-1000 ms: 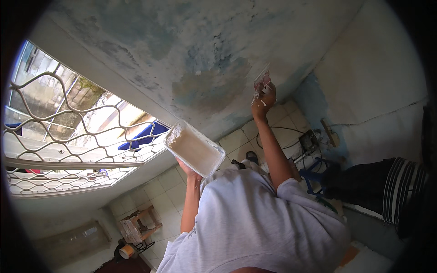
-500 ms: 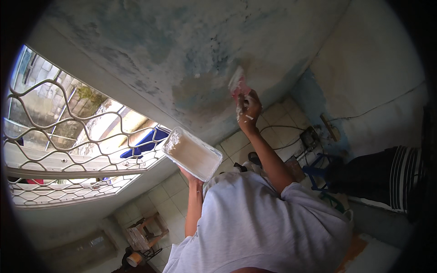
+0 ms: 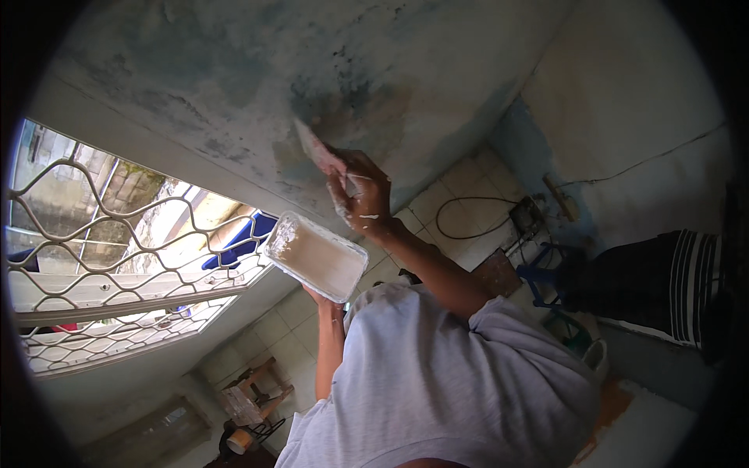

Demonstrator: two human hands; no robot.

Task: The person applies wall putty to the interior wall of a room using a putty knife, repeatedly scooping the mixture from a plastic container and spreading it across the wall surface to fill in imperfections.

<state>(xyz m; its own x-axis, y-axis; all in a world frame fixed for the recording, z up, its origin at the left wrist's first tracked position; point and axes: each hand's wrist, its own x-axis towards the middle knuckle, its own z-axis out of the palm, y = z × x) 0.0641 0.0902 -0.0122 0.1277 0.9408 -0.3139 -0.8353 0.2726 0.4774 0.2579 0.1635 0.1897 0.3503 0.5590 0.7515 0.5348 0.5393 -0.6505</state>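
Observation:
My right hand (image 3: pixel 365 195), smeared with white paste, grips a pink putty scraper (image 3: pixel 320 150). Its flat blade meets, or is very close to, the patchy grey-blue wall (image 3: pixel 234 70), beside a damp brownish patch. In my left hand (image 3: pixel 321 299) is a white rectangular tub (image 3: pixel 355 248), held from below so that most of the fingers are hidden. White paste coats the tub's inner side and rim at its far left end. The right hand is just above and to the right of the tub.
A window with a white metal grille (image 3: pixel 117 210) stands at the left. At the right are a blue plastic stool (image 3: pixel 540 273) and a dark striped cloth (image 3: pixel 647 288). A cable (image 3: pixel 445 210) loops over the floor tiles. A small wooden stool (image 3: pixel 261 390) sits at the lower left.
My right hand has swung left with the scraper, nearer the tub, and the blade has turned to point up and left. The tub remains in my left hand.

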